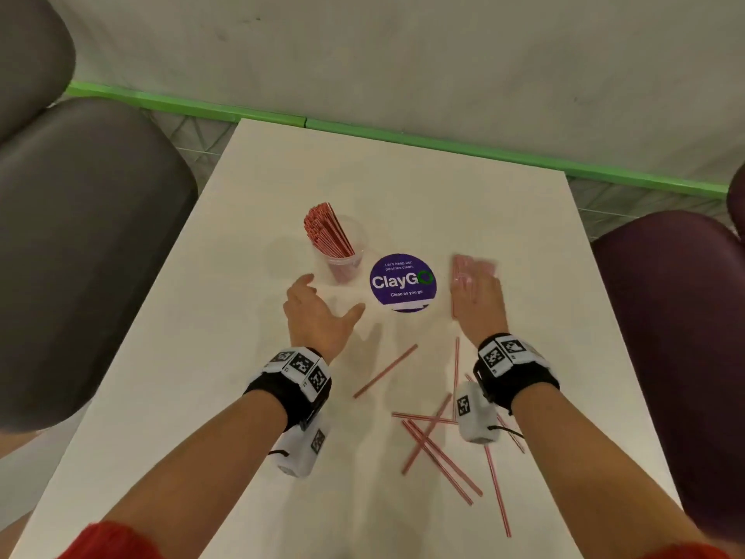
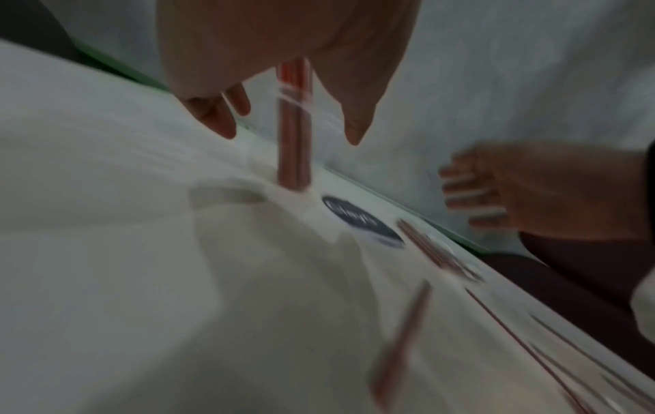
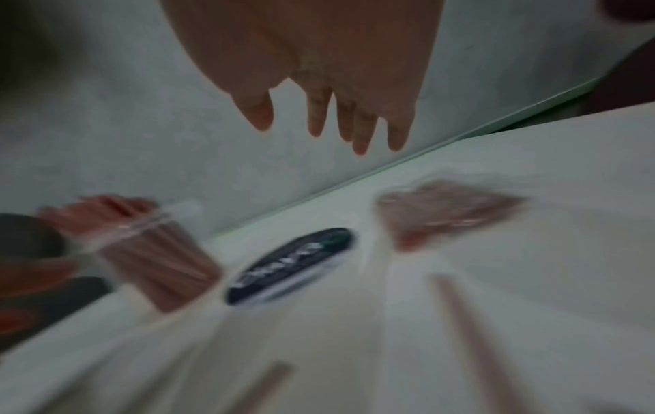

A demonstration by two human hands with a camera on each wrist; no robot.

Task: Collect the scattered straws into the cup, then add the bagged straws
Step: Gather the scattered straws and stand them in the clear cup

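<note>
A clear plastic cup (image 1: 346, 258) full of red-striped straws (image 1: 324, 227) stands upright on the white table (image 1: 403, 183), left of centre. My left hand (image 1: 328, 294) hovers just in front of it, open, with thumb and fingers spread and nothing held. In the left wrist view the cup (image 2: 295, 126) shows between the thumb and fingers, apart from both. The bagged straws (image 1: 463, 268) lie flat to the right. My right hand (image 1: 469, 282) is above them, blurred by motion. In the right wrist view its fingers (image 3: 361, 131) are straight, clear of the bag (image 3: 450, 215). Several loose straws (image 1: 435, 441) lie scattered near the right wrist.
A round purple ClayGo sticker (image 1: 403, 282) lies flat between cup and bag. One single straw (image 1: 385, 371) lies apart from the pile. Grey seats (image 1: 80, 236) flank the table on the left and a dark purple one (image 1: 677, 336) on the right. A wall stands beyond the far edge.
</note>
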